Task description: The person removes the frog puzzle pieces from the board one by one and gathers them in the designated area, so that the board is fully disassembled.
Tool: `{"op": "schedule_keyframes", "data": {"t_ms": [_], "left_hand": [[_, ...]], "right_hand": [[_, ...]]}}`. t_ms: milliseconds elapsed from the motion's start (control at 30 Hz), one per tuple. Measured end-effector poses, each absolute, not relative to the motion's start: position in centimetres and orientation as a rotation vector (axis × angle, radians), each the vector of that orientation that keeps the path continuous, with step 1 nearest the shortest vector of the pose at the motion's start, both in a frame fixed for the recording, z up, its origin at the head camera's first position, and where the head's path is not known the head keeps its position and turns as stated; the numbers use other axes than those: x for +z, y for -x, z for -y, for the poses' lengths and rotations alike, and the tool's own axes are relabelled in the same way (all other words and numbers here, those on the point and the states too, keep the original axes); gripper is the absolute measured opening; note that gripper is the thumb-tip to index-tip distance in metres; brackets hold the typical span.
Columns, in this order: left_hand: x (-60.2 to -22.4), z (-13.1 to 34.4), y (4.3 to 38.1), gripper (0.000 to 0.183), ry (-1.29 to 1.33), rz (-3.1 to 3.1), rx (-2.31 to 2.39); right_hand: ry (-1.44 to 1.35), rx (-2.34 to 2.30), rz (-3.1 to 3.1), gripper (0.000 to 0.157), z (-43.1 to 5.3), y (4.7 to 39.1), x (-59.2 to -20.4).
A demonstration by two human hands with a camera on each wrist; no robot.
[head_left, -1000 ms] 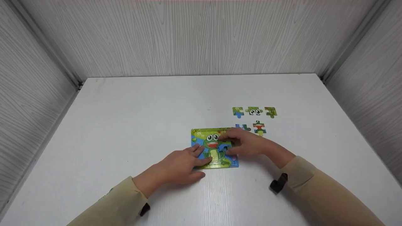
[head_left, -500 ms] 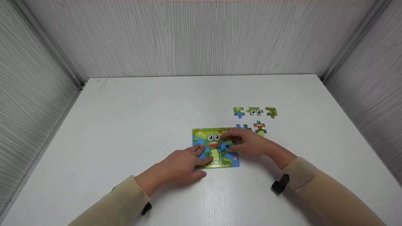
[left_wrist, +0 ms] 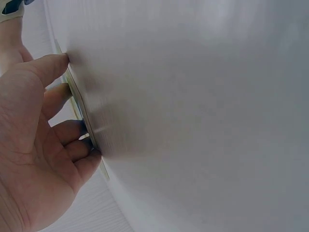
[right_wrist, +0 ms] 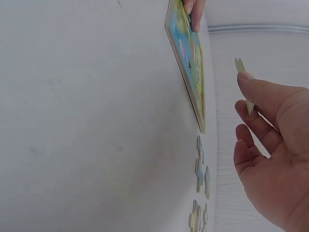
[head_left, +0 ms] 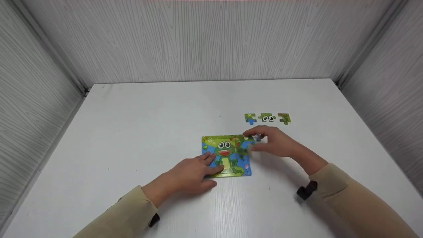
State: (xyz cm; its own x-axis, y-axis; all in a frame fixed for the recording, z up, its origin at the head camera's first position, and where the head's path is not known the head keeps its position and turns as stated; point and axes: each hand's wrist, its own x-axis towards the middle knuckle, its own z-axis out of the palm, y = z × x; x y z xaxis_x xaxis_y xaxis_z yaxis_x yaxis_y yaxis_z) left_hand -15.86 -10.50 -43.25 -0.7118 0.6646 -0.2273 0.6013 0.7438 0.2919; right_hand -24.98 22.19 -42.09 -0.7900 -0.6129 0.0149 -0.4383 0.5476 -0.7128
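A square frog jigsaw puzzle lies on the white table in the head view. My left hand rests on its lower left corner with the fingers spread and fairly straight. Over the puzzle's upper right corner is my right hand, raised off the table. Between thumb and fingertips it pinches a thin puzzle piece, seen edge-on in the right wrist view. In the head view this piece is blurred. The left wrist view shows the left hand with its fingertips at the puzzle's edge.
Behind the right hand lie three loose pieces in a row: a corner piece, a piece with eyes and another corner piece. More loose pieces show in the right wrist view. Pale walls enclose the table.
My right hand has lifted from the puzzle and moved right and away from me, now with a piece pinched in it. It covers the second row of loose pieces. The left hand stays put.
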Motion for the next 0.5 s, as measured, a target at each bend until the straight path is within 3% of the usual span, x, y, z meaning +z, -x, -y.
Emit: {"op": "schedule_keyframes", "data": {"t_ms": [500], "left_hand": [[-43.3, 10.6, 15.8, 0.056, -0.979, -2.629, 0.291]], "right_hand": [[0.712, -1.140, -2.661, 0.049, -28.2, 26.5, -40.9]]}}
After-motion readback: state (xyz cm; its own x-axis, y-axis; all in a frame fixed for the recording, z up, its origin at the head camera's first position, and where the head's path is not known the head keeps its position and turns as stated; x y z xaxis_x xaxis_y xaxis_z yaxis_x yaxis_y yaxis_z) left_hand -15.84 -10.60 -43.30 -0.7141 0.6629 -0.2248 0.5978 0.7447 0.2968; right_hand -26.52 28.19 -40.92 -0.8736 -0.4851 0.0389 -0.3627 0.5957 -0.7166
